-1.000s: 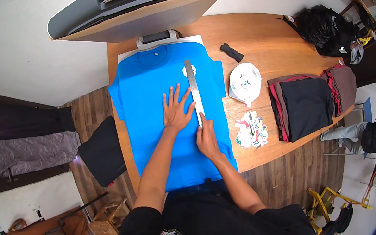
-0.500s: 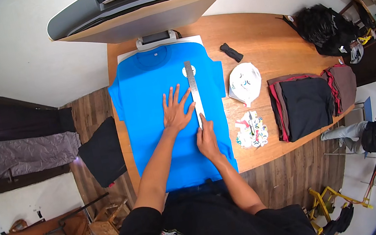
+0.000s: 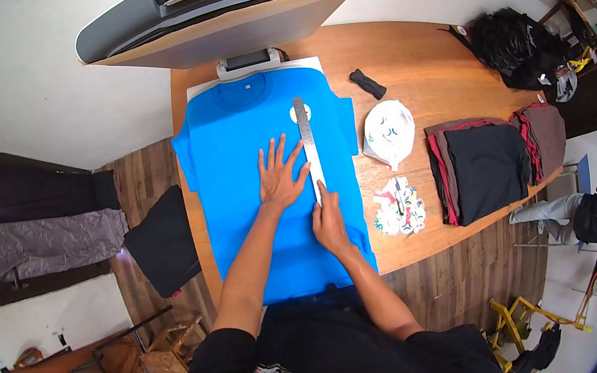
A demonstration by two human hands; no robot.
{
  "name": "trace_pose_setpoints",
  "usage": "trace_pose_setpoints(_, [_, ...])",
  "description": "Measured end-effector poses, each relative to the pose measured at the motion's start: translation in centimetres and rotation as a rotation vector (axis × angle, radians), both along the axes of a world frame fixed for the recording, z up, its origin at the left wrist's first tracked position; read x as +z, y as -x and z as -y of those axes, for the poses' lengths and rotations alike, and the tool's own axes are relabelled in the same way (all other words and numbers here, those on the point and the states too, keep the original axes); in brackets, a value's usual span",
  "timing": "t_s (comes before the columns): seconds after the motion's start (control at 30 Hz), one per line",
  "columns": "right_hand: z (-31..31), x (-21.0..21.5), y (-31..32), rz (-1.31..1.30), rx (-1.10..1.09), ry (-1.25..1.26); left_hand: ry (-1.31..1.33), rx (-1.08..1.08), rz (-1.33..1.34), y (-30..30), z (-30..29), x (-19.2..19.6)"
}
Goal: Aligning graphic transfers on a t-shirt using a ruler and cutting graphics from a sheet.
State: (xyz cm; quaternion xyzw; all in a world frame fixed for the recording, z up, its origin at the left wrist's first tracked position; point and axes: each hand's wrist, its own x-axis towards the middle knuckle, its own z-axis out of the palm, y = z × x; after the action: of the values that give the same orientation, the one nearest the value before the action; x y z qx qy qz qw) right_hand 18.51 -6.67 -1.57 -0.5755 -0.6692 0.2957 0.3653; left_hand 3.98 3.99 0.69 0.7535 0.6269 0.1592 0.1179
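Two hands press on a blue T-shirt (image 3: 266,176) spread at the table's (image 3: 437,81) nine o'clock side — left hand (image 3: 280,177) splayed flat, right hand (image 3: 328,220) pinning a steel ruler (image 3: 309,142) below a round white sticker (image 3: 301,113) — with a white bag (image 3: 388,130) at three o'clock.

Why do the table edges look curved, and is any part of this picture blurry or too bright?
Head view: the fisheye lens bows the wooden table edges and leaves black corners; light is soft and even, with only faint shadows under the left hand and right hand; the metal ruler and blue T-shirt look sharp; the pale wall at top is bright, though not glaring.
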Motion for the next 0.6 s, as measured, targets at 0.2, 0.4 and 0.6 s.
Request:
trace_pose_setpoints(0.2, [0.02, 0.34, 0.09, -0.011, 0.001, 0.017, 0.004, 0.003, 0.006, 0.08, 0.06, -0.03])
trace_pose_setpoints(0.4, [0.02, 0.27, -0.11, -0.003, -0.003, 0.007, 0.005, -0.001, 0.011, -0.12, 0.02, 0.11])
trace_pose_setpoints(0.6, [0.01, 0.41, 0.0, -0.002, 0.0, 0.001, -0.013, -0.001, 0.003, 0.03, 0.02, -0.16])
